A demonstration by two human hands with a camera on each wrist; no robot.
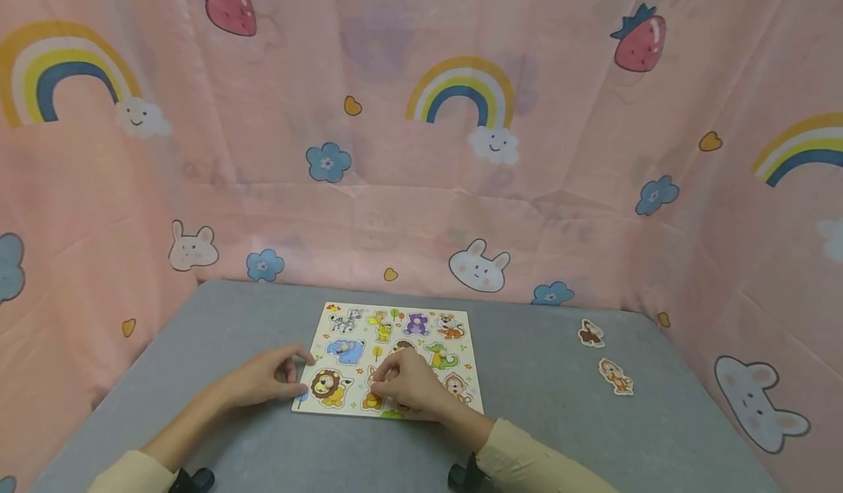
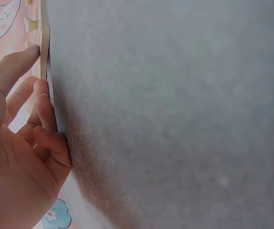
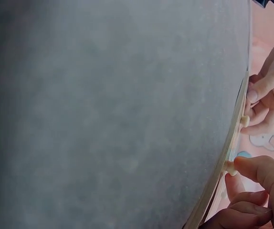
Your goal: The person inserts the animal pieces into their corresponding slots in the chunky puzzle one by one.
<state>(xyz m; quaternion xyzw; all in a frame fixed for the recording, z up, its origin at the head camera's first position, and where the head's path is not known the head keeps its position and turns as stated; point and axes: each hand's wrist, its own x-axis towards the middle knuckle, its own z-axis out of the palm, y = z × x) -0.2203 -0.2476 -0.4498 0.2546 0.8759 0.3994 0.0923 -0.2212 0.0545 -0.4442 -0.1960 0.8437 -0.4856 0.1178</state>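
A white puzzle board (image 1: 421, 311) with colourful animal pieces lies flat on the grey table. My right hand (image 1: 411, 383) is over its lower middle. Thumb and forefinger pinch a small knob (image 3: 230, 167), seen in the right wrist view, on an orange animal puzzle piece (image 1: 372, 402) partly hidden by the fingers. At the board's left edge is my left hand (image 1: 263, 376), its thumb and forefinger touching that edge beside the lion piece (image 1: 329, 388). The left wrist view shows the left fingers (image 2: 44, 112) against the board's side.
Two loose animal pieces, a brown one (image 1: 590, 333) and an orange-and-white one (image 1: 615, 377), lie on the grey table (image 1: 540, 420) to the right of the board. A pink printed curtain (image 1: 395, 215) surrounds the table at the back and sides.
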